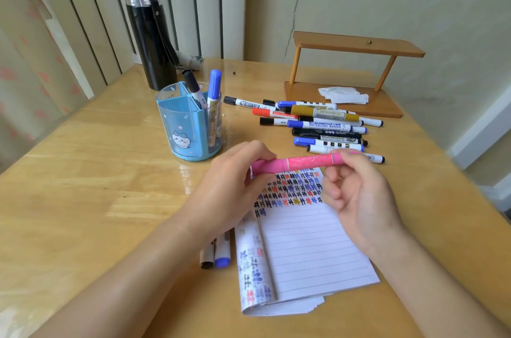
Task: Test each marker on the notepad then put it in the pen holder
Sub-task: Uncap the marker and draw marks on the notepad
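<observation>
The pink marker (301,164) lies level above the notepad (309,243), the left hand (229,185) closed on one end and the right hand (356,188) pinching the other. It looks light, stiff and smooth; gripping cap and barrel firmly should suit pulling them apart.

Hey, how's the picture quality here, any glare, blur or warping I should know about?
Head view: soft daylight, with glare patches on the glossy table near the pen holder; wide-angle warping bends the table edges and the blinds; the pink marker and both hands, left and right, look slightly soft, while the marker pile labels stay readable.
</observation>
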